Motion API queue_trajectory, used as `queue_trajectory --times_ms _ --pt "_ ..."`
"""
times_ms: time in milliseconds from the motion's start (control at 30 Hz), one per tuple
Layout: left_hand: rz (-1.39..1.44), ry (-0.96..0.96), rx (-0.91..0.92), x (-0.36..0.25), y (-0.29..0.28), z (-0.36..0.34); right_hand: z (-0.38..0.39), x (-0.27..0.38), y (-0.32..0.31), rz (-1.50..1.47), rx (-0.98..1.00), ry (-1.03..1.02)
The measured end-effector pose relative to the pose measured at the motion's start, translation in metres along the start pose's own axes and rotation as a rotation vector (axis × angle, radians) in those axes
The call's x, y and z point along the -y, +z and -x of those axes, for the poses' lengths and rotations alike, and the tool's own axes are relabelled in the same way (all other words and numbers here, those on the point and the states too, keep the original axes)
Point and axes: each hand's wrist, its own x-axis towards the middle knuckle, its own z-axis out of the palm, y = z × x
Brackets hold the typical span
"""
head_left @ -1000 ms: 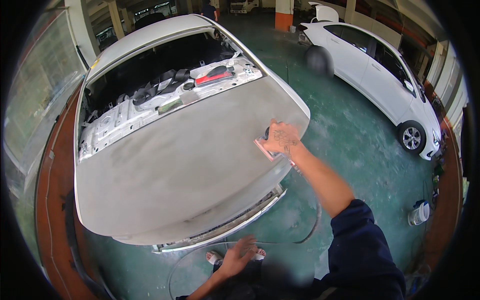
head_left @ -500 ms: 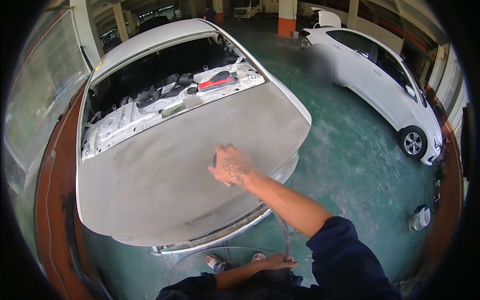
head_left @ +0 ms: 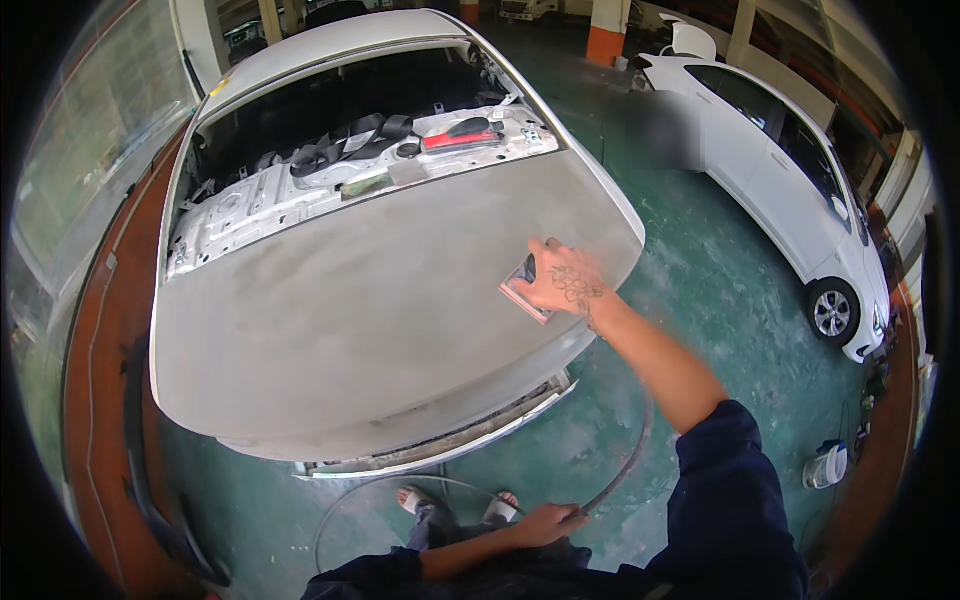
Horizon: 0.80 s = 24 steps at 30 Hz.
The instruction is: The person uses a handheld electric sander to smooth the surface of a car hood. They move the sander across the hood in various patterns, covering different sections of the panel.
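My right hand (head_left: 568, 278) is closed over a sanding block (head_left: 524, 293) with a dark top and a flat, pinkish base. The block sits on the right part of the grey, dull trunk lid (head_left: 350, 300) of a car. Low in the view, my left hand (head_left: 548, 526) grips a grey hose (head_left: 632, 462). From there the hose curves up and passes behind my right forearm, where its end is hidden. Lighter dusty patches mark the lid.
Below the open rear window lie black belts (head_left: 350, 140), a red-and-black object (head_left: 462, 136) and a green pad (head_left: 367, 185). A white car (head_left: 770, 170) stands at right, near a white bucket (head_left: 826, 466). Hose loops cross the green floor around my feet. A black trim piece (head_left: 140, 440) lies left.
My right hand and the sanding block have moved right and slightly away across the lid. My left hand still holds the hose, a little further left. The view has shifted slightly.
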Motion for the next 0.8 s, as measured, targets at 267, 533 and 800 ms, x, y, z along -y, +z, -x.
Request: queue_trajectory --times_ms 267,533,800 --pt "0.370 -0.007 -0.125 -0.055 0.000 0.000 -0.054 0.016 0.002 -0.020 -0.059 -0.098" --pt "0.375 0.081 -0.189 -0.064 -0.007 0.002 -0.004 0.129 0.006 -0.047 0.121 -0.598" --pt "0.469 0.018 -0.197 -0.074 -0.050 0.013 -0.069 0.142 0.024 0.031 -0.029 -0.568"
